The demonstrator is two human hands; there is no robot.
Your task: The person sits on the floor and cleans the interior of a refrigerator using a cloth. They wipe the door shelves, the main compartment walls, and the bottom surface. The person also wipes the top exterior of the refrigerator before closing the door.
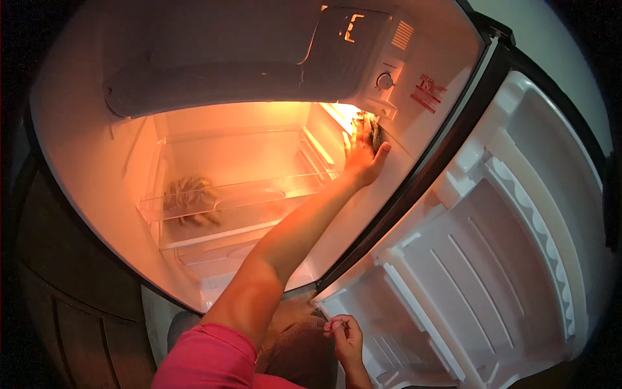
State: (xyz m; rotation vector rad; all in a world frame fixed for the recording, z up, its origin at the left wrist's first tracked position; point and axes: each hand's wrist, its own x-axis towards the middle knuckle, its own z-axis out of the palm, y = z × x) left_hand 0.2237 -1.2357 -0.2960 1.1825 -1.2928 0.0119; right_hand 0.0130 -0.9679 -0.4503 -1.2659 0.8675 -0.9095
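Note:
My left hand (362, 153) reaches into a lit refrigerator, its fingers spread over a dark crumpled cloth (377, 137) and pressing it to the upper right inner wall (340, 233). Part of the cloth lies hidden under the fingers. Low in front of me, beside the bottom of the open door, my right hand (346, 335) is curled with fingertips together. Nothing held in it can be made out. Behind the clear shelf front (243, 192), on the left, sits a striped bundle (192, 200), blurred and perhaps cloth.
The refrigerator door (466, 253) stands open on the right, with moulded white racks (534, 209). A grey freezer compartment (209, 63) overhangs the top. Next to it is a control dial (384, 80). A dark panelled wooden surface (82, 311) is at left.

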